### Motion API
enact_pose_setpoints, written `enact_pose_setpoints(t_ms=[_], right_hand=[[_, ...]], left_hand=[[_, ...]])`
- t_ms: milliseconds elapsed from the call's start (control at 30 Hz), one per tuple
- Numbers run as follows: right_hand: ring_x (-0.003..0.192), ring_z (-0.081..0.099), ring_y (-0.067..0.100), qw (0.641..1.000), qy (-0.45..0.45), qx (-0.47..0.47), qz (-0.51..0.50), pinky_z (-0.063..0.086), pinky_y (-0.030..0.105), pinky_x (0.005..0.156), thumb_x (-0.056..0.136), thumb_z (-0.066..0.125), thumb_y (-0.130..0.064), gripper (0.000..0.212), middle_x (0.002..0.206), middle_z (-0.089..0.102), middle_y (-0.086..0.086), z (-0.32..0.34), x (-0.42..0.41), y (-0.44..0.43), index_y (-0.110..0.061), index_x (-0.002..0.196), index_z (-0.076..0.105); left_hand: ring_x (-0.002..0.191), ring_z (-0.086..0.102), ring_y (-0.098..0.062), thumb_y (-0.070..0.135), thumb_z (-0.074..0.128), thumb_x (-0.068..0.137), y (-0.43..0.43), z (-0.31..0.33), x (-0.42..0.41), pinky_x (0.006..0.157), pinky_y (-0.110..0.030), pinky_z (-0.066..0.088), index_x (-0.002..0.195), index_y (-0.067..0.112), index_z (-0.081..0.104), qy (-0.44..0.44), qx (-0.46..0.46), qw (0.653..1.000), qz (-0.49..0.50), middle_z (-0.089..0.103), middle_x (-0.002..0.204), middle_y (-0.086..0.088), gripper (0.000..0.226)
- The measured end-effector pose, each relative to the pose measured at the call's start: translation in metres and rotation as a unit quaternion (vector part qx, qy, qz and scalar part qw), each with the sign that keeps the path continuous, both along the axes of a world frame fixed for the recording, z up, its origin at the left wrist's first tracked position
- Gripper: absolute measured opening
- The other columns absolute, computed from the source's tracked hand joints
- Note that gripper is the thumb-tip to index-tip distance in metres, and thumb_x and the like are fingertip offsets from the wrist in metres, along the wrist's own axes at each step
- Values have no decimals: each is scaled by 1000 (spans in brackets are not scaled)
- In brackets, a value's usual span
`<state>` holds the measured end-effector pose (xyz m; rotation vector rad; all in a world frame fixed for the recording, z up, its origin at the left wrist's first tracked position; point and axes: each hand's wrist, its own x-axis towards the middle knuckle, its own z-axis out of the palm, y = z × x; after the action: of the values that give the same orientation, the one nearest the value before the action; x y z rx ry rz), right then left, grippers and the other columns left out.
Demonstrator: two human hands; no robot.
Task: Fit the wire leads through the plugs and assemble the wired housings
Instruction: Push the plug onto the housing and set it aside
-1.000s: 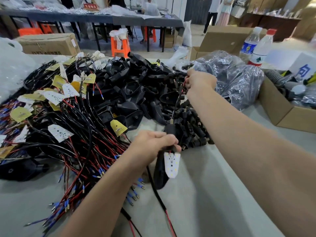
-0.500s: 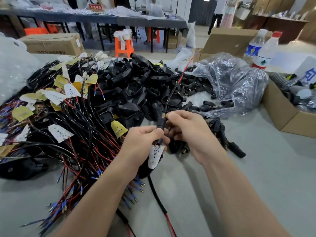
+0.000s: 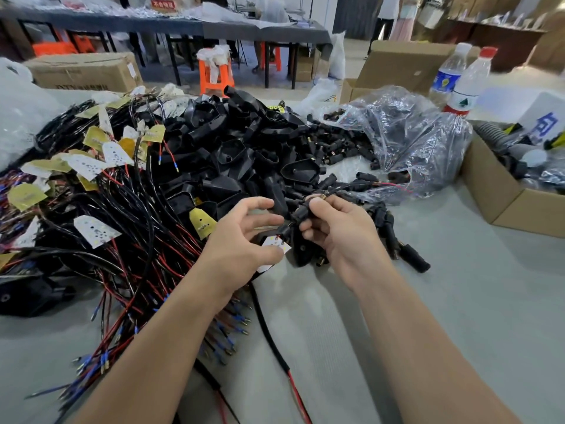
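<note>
Black cylindrical plastic plug (image 3: 301, 214), threaded on a red-and-black wire lead (image 3: 394, 186), sits pinched in the right hand (image 3: 342, 237); the left hand (image 3: 244, 240), fingers loosely spread, hovers just beside it above the grey table (image 3: 458, 301).

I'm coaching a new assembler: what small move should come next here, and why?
Probably bring the left hand in to take a grip on the black housing below the plug. The right hand pinches the plug with the wire leads running out past it, while the left fingers are spread and off the plug, so the housing likely needs bracing to seat it.
</note>
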<state>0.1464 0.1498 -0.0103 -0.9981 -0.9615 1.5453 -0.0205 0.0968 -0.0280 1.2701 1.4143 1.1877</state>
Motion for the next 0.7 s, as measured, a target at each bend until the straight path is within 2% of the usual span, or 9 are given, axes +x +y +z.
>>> enact_pose_setpoints(t_ms=[133, 233, 333, 400, 567, 700], right_hand=[[62, 61, 17, 997, 36, -16, 60, 51, 25, 60, 101, 51, 1, 16, 85, 73, 11, 0, 8, 3, -9, 98, 64], [63, 62, 16, 995, 18, -9, 100, 52, 25, 63, 100, 54, 0, 16, 84, 72, 11, -2, 10, 3, -10, 97, 66], [57, 56, 15, 997, -37, 9, 64, 47, 23, 56, 96, 66, -9, 15, 71, 67, 8, -5, 10, 3, -11, 82, 65], [52, 50, 14, 996, -76, 33, 39, 40, 21, 49, 94, 70, -13, 15, 67, 66, 9, -6, 9, 3, -12, 79, 66], [46, 40, 13, 992, -101, 65, 47, 31, 20, 44, 94, 70, -15, 11, 59, 60, 6, -6, 11, 3, -14, 82, 71], [46, 40, 12, 988, -132, 67, 39, 32, 20, 43, 89, 75, -17, 15, 58, 59, 7, -8, 14, 4, -14, 75, 72]], left_hand=[[103, 71, -4, -1, 80, 60, -1, 2, 2, 92, -35, 56, 100, 28, 73, -39, 5, 999, 26, 79, 103, 6, 50], [87, 72, -8, -17, 79, 71, 0, 3, 3, 81, -26, 56, 93, 21, 78, -36, 18, 999, 16, 80, 97, -1, 44], [99, 73, -2, -19, 75, 75, -2, 5, 4, 80, -12, 53, 106, 23, 77, -37, 31, 999, -2, 80, 104, 8, 52], [103, 72, 0, -18, 75, 76, -3, 6, 5, 80, -8, 51, 110, 24, 75, -41, 40, 998, -12, 79, 106, 10, 54], [109, 70, -1, -17, 75, 77, -4, 7, 5, 83, -9, 50, 114, 23, 74, -39, 53, 998, -22, 79, 110, 8, 55], [105, 72, -2, -14, 77, 78, -5, 6, 4, 74, -11, 53, 110, 26, 76, -38, 41, 998, -18, 79, 106, 9, 52]])
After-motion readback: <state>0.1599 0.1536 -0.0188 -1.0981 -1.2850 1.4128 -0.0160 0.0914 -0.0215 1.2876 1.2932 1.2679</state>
